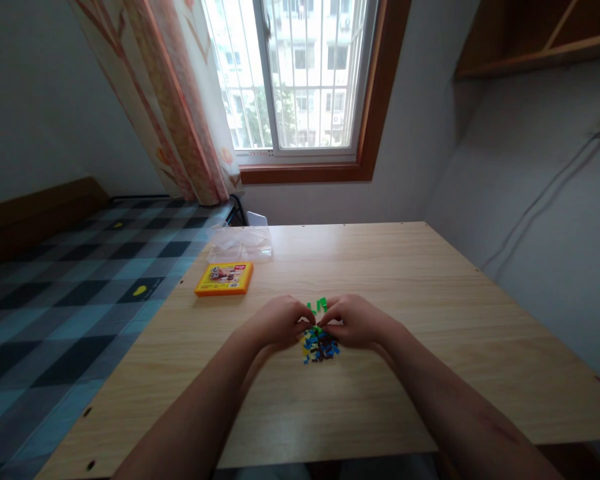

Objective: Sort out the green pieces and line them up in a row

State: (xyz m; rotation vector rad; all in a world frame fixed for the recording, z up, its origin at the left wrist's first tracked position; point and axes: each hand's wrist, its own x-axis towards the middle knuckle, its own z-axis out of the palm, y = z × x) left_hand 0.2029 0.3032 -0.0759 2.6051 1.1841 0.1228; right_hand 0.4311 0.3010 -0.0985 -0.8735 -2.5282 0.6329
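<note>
Over the wooden table point(360, 393), my left hand point(283, 321) and my right hand point(355, 320) meet, with fingers pinched together. A small green building brick point(318, 329) shows between their fingertips, partly covered by the fingers. Just below lies a loose pile of small building bricks point(322, 349), blue, dark brown and yellow, close under both hands. Beyond the fingertips, a few more green bricks point(322, 305) lie on the tabletop between the two hands. The bricks are too small to make out their exact shapes.
An orange and yellow box point(224, 279) lies at the table's left side. Behind it sits clear plastic packaging point(243, 243). A bed with a checked cover point(80, 287) adjoins the left edge. A window point(310, 80) is ahead, and a cable point(540, 200) hangs on the right wall.
</note>
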